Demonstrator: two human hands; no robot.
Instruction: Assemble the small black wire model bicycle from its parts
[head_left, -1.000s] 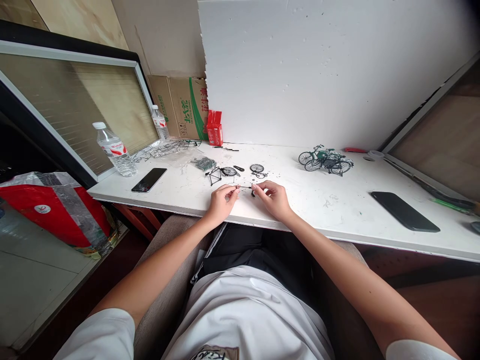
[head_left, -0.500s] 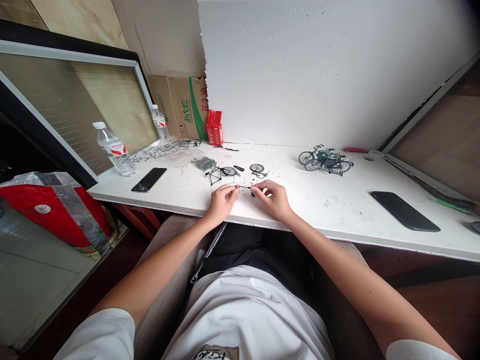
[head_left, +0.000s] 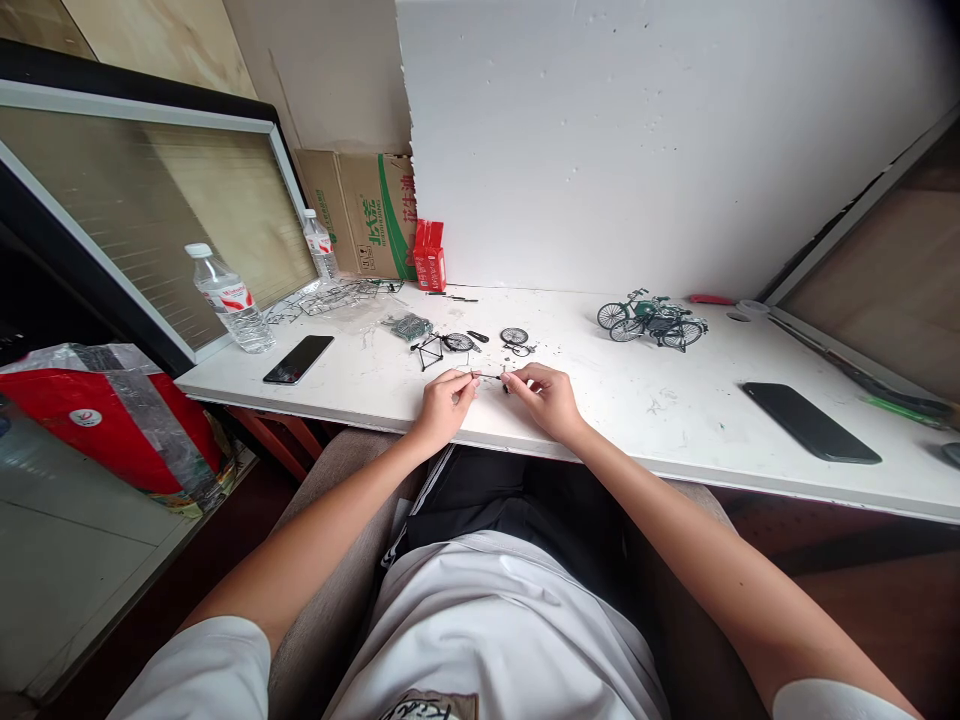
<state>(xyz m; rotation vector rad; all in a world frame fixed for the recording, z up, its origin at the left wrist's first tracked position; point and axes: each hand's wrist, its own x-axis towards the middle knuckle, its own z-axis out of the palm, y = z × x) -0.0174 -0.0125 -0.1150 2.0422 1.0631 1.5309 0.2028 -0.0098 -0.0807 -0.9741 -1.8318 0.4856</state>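
A thin dark rod-like model part (head_left: 487, 376) stretches between my two hands, just above the front of the white table (head_left: 637, 420). My left hand (head_left: 444, 405) pinches its left end between thumb and fingertips. At the other end, my right hand (head_left: 546, 398) grips it in a pinch, with a small dark piece showing below the fingertips. Just beyond my hands lie a black model bicycle frame with a wheel (head_left: 457, 343), a loose spoked wheel (head_left: 514, 336) and a dark ring-shaped part (head_left: 518, 350). The exact kind of the held part is too small to make out.
Assembled model bicycles (head_left: 651, 322) stand at the back right. Phones lie left (head_left: 298, 360) and right (head_left: 810, 422). Water bottles (head_left: 234, 305), a red box (head_left: 430, 258), a cardboard carton (head_left: 367, 220) and black part frames (head_left: 345, 296) occupy the back left.
Both hands stay almost in place, still pinching the thin part. The part and the small piece at my right fingertips have shifted very slightly.
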